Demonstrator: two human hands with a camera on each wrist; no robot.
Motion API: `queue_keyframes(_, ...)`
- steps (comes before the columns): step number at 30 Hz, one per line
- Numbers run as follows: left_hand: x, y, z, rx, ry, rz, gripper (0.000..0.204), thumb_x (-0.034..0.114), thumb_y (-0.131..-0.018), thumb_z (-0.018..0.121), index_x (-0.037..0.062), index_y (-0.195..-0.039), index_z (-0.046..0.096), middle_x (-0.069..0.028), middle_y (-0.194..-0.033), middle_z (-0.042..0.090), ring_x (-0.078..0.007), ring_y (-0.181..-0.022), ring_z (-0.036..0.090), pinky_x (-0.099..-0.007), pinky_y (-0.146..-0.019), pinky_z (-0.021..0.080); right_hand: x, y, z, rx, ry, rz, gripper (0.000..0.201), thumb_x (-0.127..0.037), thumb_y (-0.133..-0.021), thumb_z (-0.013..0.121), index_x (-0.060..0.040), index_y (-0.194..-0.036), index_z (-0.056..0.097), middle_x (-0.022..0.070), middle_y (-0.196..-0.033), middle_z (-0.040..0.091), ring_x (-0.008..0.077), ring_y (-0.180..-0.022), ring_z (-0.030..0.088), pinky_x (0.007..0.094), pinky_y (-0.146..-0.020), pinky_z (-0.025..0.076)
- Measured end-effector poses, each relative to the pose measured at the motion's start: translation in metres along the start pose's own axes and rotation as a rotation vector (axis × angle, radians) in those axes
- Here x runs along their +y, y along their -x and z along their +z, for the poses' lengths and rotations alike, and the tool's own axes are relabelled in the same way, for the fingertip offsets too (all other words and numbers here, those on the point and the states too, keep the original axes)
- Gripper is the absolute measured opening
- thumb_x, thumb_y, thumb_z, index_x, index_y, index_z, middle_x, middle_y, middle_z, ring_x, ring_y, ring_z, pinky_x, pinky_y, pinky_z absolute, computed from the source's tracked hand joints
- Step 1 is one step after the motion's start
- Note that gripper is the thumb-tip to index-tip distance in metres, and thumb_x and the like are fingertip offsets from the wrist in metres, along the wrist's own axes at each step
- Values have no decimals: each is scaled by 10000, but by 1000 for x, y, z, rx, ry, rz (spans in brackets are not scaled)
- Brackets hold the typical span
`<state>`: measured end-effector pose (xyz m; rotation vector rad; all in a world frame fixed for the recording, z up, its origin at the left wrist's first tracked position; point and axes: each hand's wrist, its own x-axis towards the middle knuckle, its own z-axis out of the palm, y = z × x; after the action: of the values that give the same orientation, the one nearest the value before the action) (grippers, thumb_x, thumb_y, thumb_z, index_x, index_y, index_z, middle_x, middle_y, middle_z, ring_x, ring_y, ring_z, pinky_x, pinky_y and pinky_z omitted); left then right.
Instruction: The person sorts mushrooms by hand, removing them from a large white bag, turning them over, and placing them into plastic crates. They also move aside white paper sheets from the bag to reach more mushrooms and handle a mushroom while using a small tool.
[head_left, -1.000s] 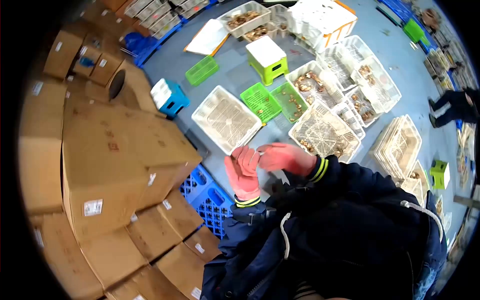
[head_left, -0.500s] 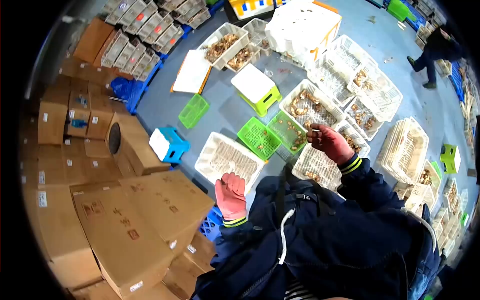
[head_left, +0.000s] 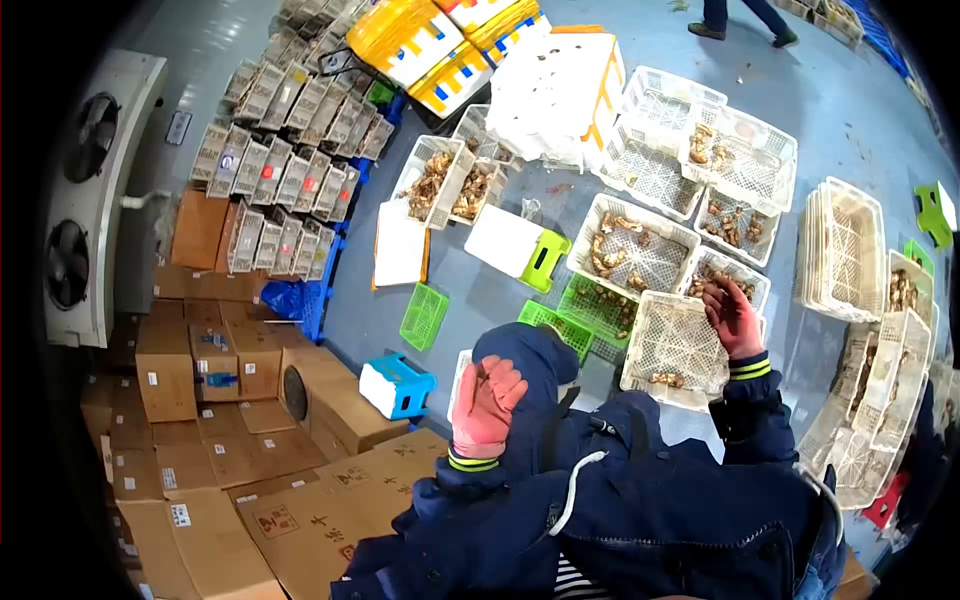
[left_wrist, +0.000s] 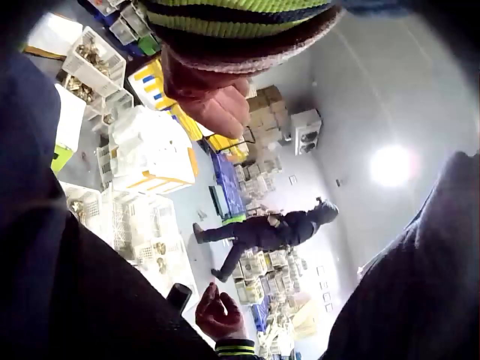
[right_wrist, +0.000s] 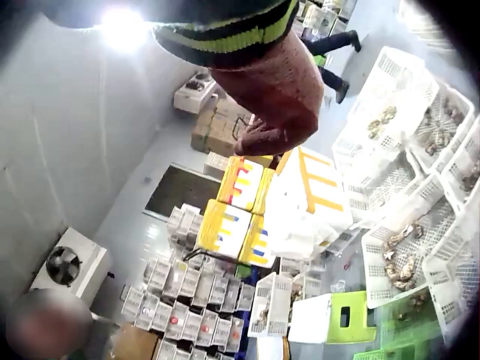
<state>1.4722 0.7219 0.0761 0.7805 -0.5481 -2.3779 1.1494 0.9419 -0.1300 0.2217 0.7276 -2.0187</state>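
Holding nothing visible in left grip [head_left: 487, 408] or right grip [head_left: 735, 322] — loosely curled, not clenched. Look by the latter for a perforated white crate [head_left: 680, 340] on the floor [head_left: 850, 120] — likely light, stiff, slick if wet. Best lifted by opposite rims.

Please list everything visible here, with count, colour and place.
Crates: many, whitish, across floor
Clumps: many, brown, inside crates
Baskets: at least three, green, floor
Stools: at least three, green or blue, floor
Large box: one, white-orange, beside crates
Stacked boxes: several, yellow and white, near large box
Cardboard boxes: many, brown, head view's lower left
Fan units: two, white, wall
Other person: at least one, dark clothes, far floor
Left hand: one, reddish glove, head view's lower centre
Right hand: one, reddish glove, by crates
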Motion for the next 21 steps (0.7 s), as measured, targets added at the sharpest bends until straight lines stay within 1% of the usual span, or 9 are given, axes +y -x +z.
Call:
queue_keyframes(6,0,-20,45,224,-262,-42,304,299,-904,474,20,-1025,487,-24,-800,436,-156,-714,400,-277,-654,353,-37,45,-33,132,0,-106,341,-287,-916,473,-61,-1168,516,94,-1051,616,183,-901,596,268,-779,475)
queue_keyframes(8,7,-34,26,143,-229,-70,305,302,-913,451,20,-1028,482,-23,-780,427,-154,-703,392,-274,-649,347,-63,56,-32,210,52,-160,352,-272,-932,430,-64,-1210,489,95,-1089,596,185,-956,579,273,-794,462)
queue_keyframes(10,16,-49,11,-223,-15,-224,314,298,-923,429,12,-1043,475,-28,-789,427,-157,-698,387,-282,-647,348,-91,61,-32,57,54,-280,370,-263,-930,437,-55,-1234,467,104,-1109,587,200,-975,573,283,-821,451)
queue_keyframes(12,26,-56,18,-268,44,-225,278,288,-929,416,24,-997,467,-15,-757,390,-143,-677,363,-278,-622,333,-118,63,-10,76,55,-396,387,-261,-928,447,-42,-1247,453,118,-1128,580,219,-1005,562,296,-868,435)
queue_keyframes(14,41,-56,38,85,-227,-77,231,276,-931,414,49,-916,455,0,-722,346,-124,-653,339,-259,-598,304,-143,58,2,-129,121,-448,390,-220,-934,438,-24,-1270,426,134,-1252,493,241,-1148,483,315,-950,402)
queue_keyframes(16,65,-70,26,89,-105,-107,213,256,-936,405,53,-888,448,8,-707,324,-115,-639,325,-257,-587,291,-155,47,48,-111,193,-502,397,-211,-935,431,-23,-1283,410,117,-1313,436,253,-1187,449,321,-974,387)
queue_keyframes(18,86,-94,-7,-266,124,-168,222,241,-938,404,29,-926,469,4,-717,354,-121,-642,341,-269,-597,307,-157,31,107,-256,299,-523,401,-226,-938,424,-32,-1288,407,101,-1330,421,255,-1186,451,325,-976,385)
queue_keyframes(19,98,-94,-1,56,-34,-54,239,247,-940,392,22,-934,472,9,-708,336,-122,-631,322,-270,-591,290,-159,16,133,-221,299,-471,408,-236,-938,427,-19,-1284,406,103,-1331,420,255,-1201,436,328,-979,382)
queue_keyframes(21,125,-114,-29,11,-24,-40,259,260,-943,384,19,-962,479,0,-737,388,-129,-654,371,-275,-615,332,-150,-8,195,-226,414,-438,416,-235,-938,437,-2,-1281,397,124,-1264,466,219,-1119,487,281,-890,428)
